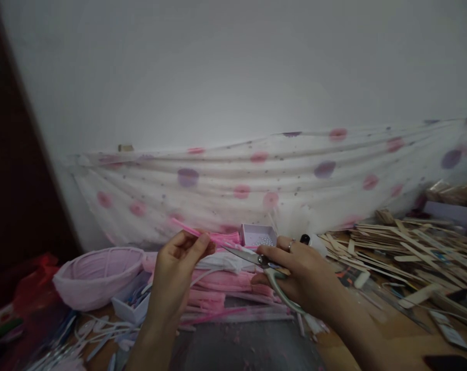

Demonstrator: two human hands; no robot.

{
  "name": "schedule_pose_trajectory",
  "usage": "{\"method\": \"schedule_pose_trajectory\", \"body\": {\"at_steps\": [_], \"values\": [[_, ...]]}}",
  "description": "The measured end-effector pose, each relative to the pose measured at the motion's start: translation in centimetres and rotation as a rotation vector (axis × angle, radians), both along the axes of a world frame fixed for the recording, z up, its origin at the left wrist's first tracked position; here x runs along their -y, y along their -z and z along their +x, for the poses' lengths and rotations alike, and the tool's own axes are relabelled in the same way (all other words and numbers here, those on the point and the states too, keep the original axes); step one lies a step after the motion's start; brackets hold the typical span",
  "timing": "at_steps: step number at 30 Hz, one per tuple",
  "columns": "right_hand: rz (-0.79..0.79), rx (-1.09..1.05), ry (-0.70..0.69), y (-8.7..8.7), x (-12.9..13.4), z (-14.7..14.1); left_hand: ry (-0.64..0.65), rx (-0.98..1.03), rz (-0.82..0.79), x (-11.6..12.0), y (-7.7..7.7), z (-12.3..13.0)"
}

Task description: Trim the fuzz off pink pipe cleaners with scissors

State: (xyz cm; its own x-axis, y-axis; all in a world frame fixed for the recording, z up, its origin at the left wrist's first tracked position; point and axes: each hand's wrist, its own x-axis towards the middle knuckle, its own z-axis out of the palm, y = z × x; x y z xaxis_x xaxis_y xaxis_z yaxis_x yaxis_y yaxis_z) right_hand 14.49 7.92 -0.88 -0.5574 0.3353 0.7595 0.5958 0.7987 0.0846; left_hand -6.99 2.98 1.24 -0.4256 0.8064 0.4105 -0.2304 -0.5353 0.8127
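A dim work table seen from above, backed by a pale wall (pixel 233 67) and a white spotted sheet (pixel 226 178) that hangs along it, probably to keep the wall clean.

At the centre, the left hand (pixel 181 257) pinches a thin pink strip (pixel 187 227), thumb and forefinger closed on it with no gap to see. The strip slants across the grip, one end jutting up and to the left, the other running right towards the scissors (pixel 278 288). The pinch seems meant to steady it and leave the right-hand length free.

The right hand (pixel 295 265) is wrapped around the pale green handles, a ring on one finger. The blades point left at the strip, nearly in line with it; whether they touch it, or how far they are parted, I cannot tell.

Beneath the hands lie pink bundles (pixel 214 282), laid side by side, perhaps for easy reach, just behind a dark mat (pixel 249 342). Behind them a small box (pixel 242 235) holds loose beads (pixel 264 240), its sides likely stopping them rolling away. To the left stand a pink basket (pixel 88 291) and a white tray (pixel 131 310) of small items; to the right, wooden sticks (pixel 396 242) lie heaped.
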Motion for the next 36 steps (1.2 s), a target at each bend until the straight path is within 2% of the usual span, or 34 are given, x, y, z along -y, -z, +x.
{"method": "schedule_pose_trajectory", "body": {"at_steps": [6,14,21,25,31,36], "values": [[0.005,-0.018,-0.011,0.0,-0.1,-0.3,0.003,0.054,0.016,0.0,-0.2,-0.1],[-0.241,-0.039,0.050,-1.5,1.1,0.6,-0.018,0.082,0.023,0.1,-0.5,-0.6],[-0.169,0.022,0.012,-0.7,0.7,-0.1,-0.051,0.087,0.011,0.1,-0.5,-0.2],[-0.059,0.011,0.042,-0.1,0.6,-0.6,-0.067,0.101,0.026,0.3,-0.6,0.3],[0.060,0.002,0.076,0.0,0.5,-0.8,-0.038,0.071,0.054,0.6,-0.4,1.0],[0.080,0.012,0.080,0.1,0.4,-1.0,-0.090,0.138,0.022,0.3,-0.3,1.3]]}}
